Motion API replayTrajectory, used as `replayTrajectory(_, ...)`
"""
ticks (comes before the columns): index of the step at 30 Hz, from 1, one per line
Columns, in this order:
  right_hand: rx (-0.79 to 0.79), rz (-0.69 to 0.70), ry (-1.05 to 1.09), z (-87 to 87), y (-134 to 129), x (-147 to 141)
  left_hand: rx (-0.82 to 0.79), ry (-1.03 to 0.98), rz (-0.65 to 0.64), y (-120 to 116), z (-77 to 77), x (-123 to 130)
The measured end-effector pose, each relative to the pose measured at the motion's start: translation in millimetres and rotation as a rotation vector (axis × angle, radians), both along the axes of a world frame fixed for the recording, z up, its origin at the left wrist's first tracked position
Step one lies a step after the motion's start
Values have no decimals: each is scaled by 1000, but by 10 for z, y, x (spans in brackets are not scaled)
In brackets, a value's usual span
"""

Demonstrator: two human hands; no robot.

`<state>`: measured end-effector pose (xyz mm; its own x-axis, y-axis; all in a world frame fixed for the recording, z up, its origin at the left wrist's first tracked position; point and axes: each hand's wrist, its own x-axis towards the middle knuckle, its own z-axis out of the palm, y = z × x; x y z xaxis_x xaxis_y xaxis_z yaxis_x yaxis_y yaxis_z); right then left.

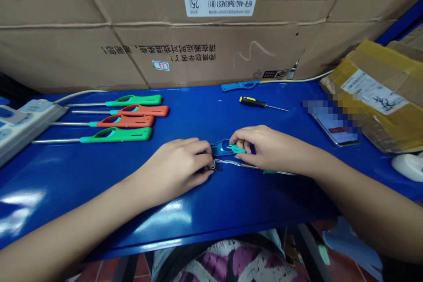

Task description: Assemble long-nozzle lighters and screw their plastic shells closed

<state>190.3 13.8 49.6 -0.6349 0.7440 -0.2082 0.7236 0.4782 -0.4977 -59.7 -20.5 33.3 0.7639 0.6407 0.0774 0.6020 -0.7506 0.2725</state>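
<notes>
My left hand (183,163) is closed, thumb and fingers pinching the end of thin white wires (228,161); a small dark part shows by the thumb, and the rest is hidden under the fingers. Between my hands lies a blue lighter casing half (220,148), its left end behind my left hand. My right hand (261,145) pinches a small green plastic trigger piece (236,149) over the casing's loop. Below it, the wires run right into a thin metal tube (249,165), partly covered by my right hand and wrist.
Several green and orange long-necked lighters (122,134) lie at left beside a power strip (29,123). Another blue casing half (239,86) and a yellow-black screwdriver (253,102) lie behind my hands. A phone (333,123) and taped parcel (380,92) are at right; a large carton (185,35) stands behind.
</notes>
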Motion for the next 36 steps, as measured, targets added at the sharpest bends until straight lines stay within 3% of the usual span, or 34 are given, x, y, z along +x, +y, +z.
replayTrajectory(6, 16, 45, 34, -25, 13, 30, -187, -139, 93, 14, 56, 25)
replayTrajectory(15, 39, 63, 144, -68, -12, 51, -203, -193, 183, 107, -54, 29)
replayTrajectory(23, 22, 47, 316, -28, -34, -38, -246, -303, 228, 63, -63, 75)
replayTrajectory(36, 94, 76, 435, -197, -166, -174, -441, -418, 378, 44, -51, 100)
